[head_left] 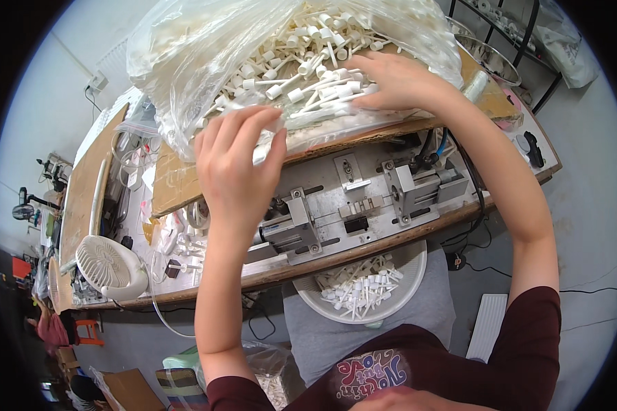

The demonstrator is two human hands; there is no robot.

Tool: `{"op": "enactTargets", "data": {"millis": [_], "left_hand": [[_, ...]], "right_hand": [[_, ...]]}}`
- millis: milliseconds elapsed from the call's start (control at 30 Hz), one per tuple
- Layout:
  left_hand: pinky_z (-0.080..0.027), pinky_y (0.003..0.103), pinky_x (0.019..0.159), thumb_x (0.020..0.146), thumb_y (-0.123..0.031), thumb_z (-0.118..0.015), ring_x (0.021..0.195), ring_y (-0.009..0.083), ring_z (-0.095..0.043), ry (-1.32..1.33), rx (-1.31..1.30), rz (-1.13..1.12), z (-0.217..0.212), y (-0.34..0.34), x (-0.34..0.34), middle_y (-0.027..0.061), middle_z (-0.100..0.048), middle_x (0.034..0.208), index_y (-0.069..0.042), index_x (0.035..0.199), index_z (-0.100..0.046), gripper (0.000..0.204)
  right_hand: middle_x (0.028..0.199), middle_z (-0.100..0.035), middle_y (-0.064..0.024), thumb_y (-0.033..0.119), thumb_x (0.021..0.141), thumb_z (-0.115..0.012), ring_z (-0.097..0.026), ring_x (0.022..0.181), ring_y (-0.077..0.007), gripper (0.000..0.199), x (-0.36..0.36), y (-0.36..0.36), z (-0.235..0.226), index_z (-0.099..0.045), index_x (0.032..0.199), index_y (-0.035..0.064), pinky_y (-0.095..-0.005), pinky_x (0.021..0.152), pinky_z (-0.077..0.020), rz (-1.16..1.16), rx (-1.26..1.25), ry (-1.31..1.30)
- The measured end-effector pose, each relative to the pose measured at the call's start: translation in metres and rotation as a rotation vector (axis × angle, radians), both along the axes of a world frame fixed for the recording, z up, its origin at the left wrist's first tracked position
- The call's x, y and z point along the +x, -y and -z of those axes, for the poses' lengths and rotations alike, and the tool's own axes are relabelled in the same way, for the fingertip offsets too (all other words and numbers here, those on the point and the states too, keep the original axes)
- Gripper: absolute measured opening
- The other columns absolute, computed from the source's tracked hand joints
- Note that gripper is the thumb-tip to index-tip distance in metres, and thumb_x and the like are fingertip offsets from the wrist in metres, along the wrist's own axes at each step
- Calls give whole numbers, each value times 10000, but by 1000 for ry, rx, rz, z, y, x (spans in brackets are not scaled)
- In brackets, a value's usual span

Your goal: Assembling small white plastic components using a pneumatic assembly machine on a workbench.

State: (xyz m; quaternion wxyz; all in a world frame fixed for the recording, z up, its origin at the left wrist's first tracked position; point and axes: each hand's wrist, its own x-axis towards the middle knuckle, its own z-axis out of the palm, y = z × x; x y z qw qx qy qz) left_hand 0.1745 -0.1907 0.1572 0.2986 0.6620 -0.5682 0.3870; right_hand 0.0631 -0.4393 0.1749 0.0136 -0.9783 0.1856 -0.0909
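A heap of small white plastic pieces (301, 68), each with a thin stem and a wider cap-like end, lies in a clear plastic bag (175, 65) spread on a cardboard sheet (175, 181). At the heap's near left edge is my left hand (236, 161), its fingers curled and the thumb and forefinger pinching what looks like one white plastic piece; the fingers partly cover it. My right hand (401, 82) reaches onto the heap's right side. Its fingers are apart and touch the pieces, with no piece seen gripped.
Below the cardboard, a metal fixture with clamps (353, 205) sits on the bench. A white basket (415, 291) of similar pieces rests on my lap. A small white fan (110, 267) stands at the bench's left, and black cables (480, 185) hang on the right.
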Motion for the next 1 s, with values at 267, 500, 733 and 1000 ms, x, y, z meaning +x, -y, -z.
{"op": "enactTargets", "data": {"millis": [267,500,733,1000], "left_hand": [[-567,341,793,741,89,-759,940,256,-699,-521,51,294,37,-35,-81,151,-643,1206,16,1062,-705,334],[-566,332,768,747,8,-785,917,259,-710,-515,260,206,97,-47,-122,128,-710,1172,-3,1059,-735,316],[-531,302,655,762,-67,-790,751,205,-702,-396,391,95,113,-34,-121,94,-721,1195,-13,1046,-742,293],[-492,295,580,799,-81,-729,631,167,-663,-389,425,112,101,-30,-115,150,-730,1125,14,984,-735,208]], "right_hand": [[998,-697,-135,300,840,-762,-680,976,-305,330,1,-7,25,-660,1073,89,-397,815,-528,-286,67,343],[861,-666,-49,139,882,-709,-664,778,-189,96,-21,-20,27,-699,960,83,-317,676,-525,-406,-290,529],[872,-633,-129,87,862,-697,-654,832,-284,122,-41,-42,18,-690,958,14,-345,725,-531,-374,56,612],[947,-660,-20,31,832,-752,-650,832,-117,225,-72,-50,27,-708,1053,30,-216,691,-510,-331,651,533]]}}
